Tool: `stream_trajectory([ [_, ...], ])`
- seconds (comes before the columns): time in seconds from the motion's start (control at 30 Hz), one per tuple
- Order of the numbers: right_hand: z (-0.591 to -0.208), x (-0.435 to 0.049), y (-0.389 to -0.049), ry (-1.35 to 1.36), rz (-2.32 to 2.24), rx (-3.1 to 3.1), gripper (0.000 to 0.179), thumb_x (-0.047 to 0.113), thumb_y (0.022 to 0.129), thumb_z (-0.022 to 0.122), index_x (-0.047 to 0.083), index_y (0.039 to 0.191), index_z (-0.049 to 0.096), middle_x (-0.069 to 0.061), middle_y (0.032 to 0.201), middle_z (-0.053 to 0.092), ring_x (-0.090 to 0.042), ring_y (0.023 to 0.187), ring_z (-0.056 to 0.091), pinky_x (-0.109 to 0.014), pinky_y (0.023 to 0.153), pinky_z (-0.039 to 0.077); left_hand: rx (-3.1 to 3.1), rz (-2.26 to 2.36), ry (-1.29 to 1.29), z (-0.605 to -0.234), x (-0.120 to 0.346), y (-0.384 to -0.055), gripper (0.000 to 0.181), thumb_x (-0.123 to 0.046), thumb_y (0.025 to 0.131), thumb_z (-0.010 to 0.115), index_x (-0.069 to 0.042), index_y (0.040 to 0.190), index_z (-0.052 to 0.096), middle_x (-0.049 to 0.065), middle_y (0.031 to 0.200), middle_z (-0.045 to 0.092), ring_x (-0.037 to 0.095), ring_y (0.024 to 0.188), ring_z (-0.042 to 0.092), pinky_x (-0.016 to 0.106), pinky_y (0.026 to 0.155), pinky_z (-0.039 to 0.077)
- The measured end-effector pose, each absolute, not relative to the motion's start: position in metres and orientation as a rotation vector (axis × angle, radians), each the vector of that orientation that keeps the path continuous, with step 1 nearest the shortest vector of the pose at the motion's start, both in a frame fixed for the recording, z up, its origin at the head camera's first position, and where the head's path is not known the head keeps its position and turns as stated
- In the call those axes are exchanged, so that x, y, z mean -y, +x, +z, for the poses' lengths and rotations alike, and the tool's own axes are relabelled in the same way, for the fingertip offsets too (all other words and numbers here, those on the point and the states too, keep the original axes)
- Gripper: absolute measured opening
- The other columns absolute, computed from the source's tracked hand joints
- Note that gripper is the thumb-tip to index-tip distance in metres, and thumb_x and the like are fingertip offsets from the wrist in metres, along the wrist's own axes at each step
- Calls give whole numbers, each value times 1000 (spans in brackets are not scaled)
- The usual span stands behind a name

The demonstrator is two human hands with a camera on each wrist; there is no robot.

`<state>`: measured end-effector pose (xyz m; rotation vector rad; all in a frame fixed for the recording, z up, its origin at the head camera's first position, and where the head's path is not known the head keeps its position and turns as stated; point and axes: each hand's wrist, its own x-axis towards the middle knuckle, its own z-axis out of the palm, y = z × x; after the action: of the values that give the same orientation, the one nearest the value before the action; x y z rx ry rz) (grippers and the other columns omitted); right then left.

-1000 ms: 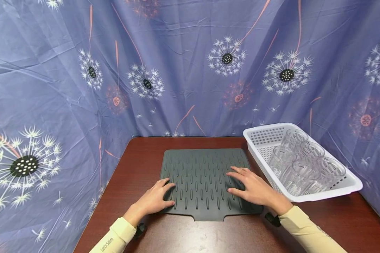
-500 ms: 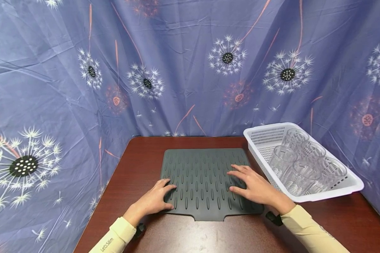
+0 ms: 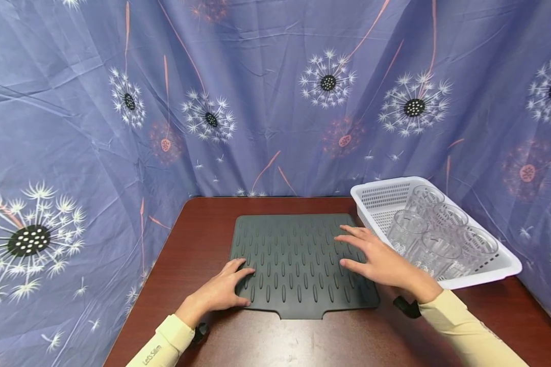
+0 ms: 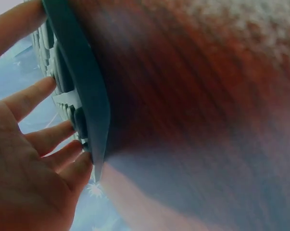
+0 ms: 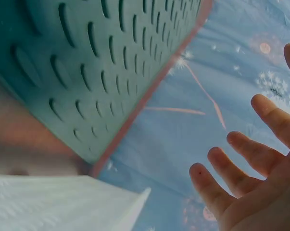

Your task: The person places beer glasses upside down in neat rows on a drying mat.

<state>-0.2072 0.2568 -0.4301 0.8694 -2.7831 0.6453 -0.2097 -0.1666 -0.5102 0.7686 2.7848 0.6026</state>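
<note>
A dark grey rubber drying mat (image 3: 284, 239) with raised oval ridges lies flat on the table, its short tab toward me. At its left edge rests my left hand (image 3: 218, 289), fingers spread and holding nothing. In the left wrist view the fingertips of that hand (image 4: 24, 163) touch the ridged top of the mat (image 4: 92, 86). My right hand (image 3: 383, 261) is raised over the right side of the mat, beside the basket, with fingers apart. The right wrist view shows the right hand (image 5: 265, 178) off the mat (image 5: 77, 82).
On the right stands a white perforated plastic basket (image 3: 491, 278), angled close to the mat. Several clear glasses (image 3: 441, 247) stand in it. The brown wooden table (image 3: 202, 224) runs back to a blue curtain (image 3: 266, 102) with dandelion prints.
My right hand has lifted and moved right, away from the mat toward the basket. The left hand has stayed at the mat's left edge. The head view has shifted slightly.
</note>
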Motion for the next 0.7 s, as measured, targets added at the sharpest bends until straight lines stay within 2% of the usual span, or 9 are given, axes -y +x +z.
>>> stream_trajectory([
  [0.17, -414, -266, -212, 849, 669, 2774, 52, 39, 93, 73, 22, 140, 59, -12, 158, 41, -40, 144, 36, -66, 107, 33, -2824, 531, 733, -508, 164, -210, 78, -41, 77, 86, -20, 145, 54, 14, 160, 35, 38, 150, 28, 63, 99, 45],
  [0.4, -390, -281, -222, 853, 659, 2747, 52, 33, 92, 74, 17, 139, 59, -20, 155, 43, -45, 139, 39, -66, 105, 34, -2856, 502, 706, -507, 164, -209, 80, -41, 75, 87, -20, 145, 55, 13, 159, 38, 37, 148, 31, 64, 97, 46],
  [0.7, -359, -298, -235, 817, 616, 2835, 57, 37, 94, 72, 15, 143, 56, -22, 156, 40, -50, 141, 36, -69, 107, 29, -2791, 577, 720, -508, 167, -206, 77, -41, 82, 82, -17, 148, 51, 15, 162, 31, 39, 151, 24, 61, 105, 43],
])
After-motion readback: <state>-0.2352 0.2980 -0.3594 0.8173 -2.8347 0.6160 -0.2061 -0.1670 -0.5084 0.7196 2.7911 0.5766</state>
